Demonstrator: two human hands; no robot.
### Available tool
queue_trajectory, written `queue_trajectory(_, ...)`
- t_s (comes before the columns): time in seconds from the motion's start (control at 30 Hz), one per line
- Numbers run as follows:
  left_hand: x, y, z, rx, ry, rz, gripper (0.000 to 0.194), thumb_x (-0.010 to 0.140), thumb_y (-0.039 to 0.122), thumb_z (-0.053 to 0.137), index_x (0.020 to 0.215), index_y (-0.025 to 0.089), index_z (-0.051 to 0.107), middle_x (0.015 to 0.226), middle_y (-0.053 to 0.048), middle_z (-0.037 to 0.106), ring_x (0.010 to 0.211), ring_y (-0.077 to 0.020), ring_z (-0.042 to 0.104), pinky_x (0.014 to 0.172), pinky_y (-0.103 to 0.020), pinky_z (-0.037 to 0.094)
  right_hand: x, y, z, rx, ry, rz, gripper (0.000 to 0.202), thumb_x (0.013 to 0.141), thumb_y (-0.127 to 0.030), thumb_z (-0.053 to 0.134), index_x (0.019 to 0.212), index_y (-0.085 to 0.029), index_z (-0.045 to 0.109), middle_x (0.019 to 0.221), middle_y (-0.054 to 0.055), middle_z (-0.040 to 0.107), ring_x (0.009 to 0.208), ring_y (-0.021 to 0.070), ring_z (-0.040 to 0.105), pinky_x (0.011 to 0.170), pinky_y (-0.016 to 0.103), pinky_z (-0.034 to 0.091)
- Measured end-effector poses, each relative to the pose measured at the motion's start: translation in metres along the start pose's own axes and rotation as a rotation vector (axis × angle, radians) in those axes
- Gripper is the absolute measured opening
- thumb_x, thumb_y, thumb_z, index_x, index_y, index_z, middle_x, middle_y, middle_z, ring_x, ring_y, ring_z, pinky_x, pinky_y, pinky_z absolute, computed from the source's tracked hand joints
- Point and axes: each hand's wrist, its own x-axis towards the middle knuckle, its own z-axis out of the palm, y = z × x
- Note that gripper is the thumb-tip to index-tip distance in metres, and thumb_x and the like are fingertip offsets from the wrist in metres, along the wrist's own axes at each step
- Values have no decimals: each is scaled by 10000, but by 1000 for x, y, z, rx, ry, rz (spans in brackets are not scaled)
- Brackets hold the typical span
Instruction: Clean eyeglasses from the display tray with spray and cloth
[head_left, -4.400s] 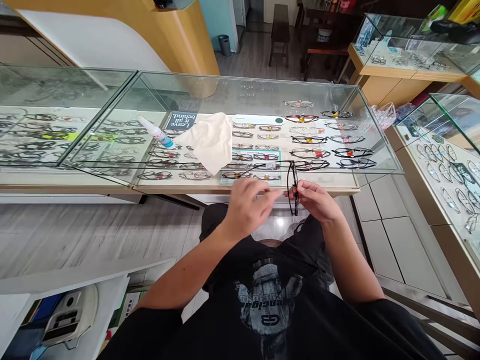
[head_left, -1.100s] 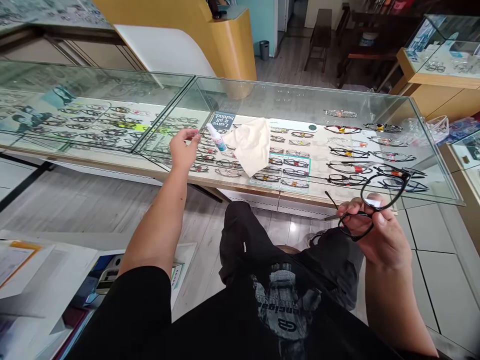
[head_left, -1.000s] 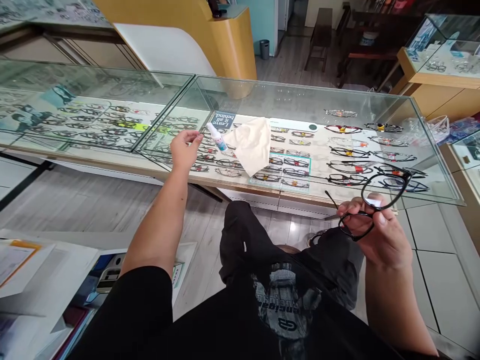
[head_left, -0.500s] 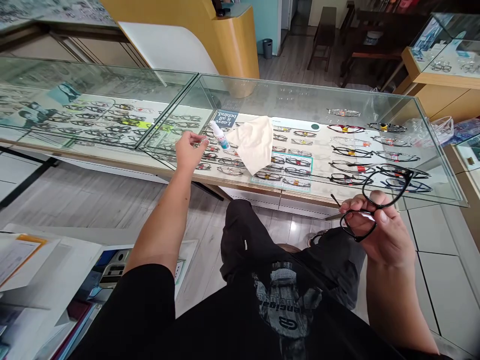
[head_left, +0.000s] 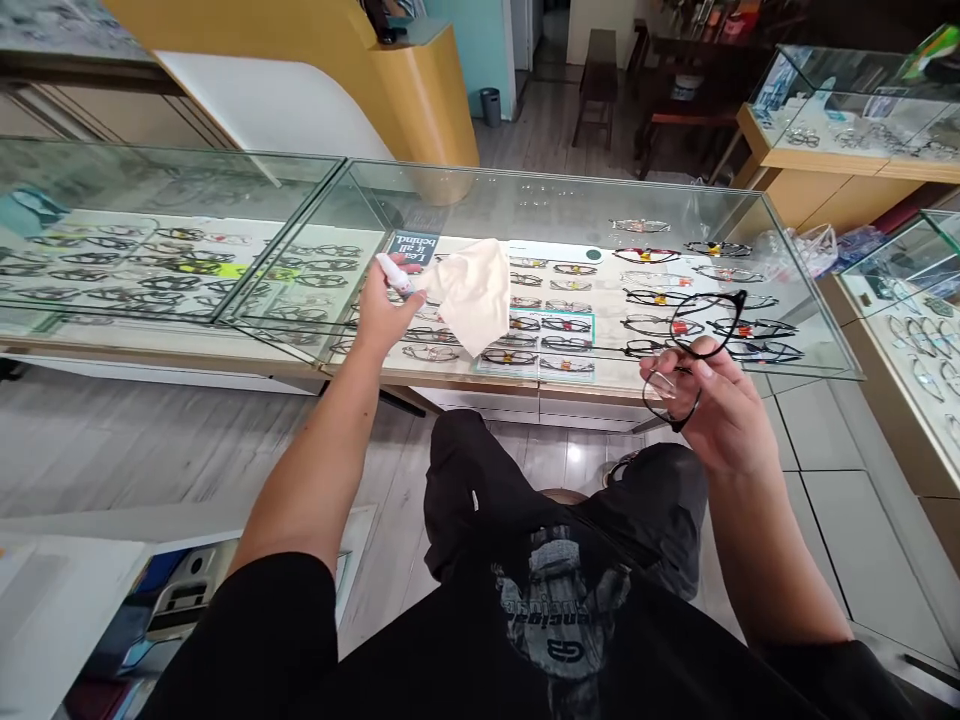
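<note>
In the head view my left hand (head_left: pixel 384 318) is over the glass counter with its fingers and thumb wrapped round a small white spray bottle (head_left: pixel 394 274), which tilts to the left. Close to its right a cream cleaning cloth (head_left: pixel 478 300) lies spread on the glass top. My right hand (head_left: pixel 731 415) pinches a pair of black-framed eyeglasses (head_left: pixel 701 347) between thumb and fingers. The glasses are held at a slant above the counter's front edge, one lens up and the other lower left.
The glass display case (head_left: pixel 555 182) holds several rows of eyeglass frames and a dark printed card (head_left: pixel 412 247). More cases (head_left: pixel 862 160) stand at the right. Below left is a white desk (head_left: pixel 67 590) with an open compartment. A bin (head_left: pixel 490 106) and a bench (head_left: pixel 598 85) stand behind.
My left hand has closed round the spray bottle, which stood beside it on the glass before. The right hand still holds the eyeglasses. The whole view has shifted to the right.
</note>
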Motion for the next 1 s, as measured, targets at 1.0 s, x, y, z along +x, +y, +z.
queue_trajectory(1.0, 1, -44, -77, 603, -57, -163, 263, 920, 395, 621, 1035, 225, 784, 1069, -143, 731, 1047, -338, 640, 958, -454, 490, -5, -7, -3, 1, 52, 85, 202, 808, -388, 858, 944, -324, 722, 926, 11, 775, 1060, 281, 763, 955, 461, 583)
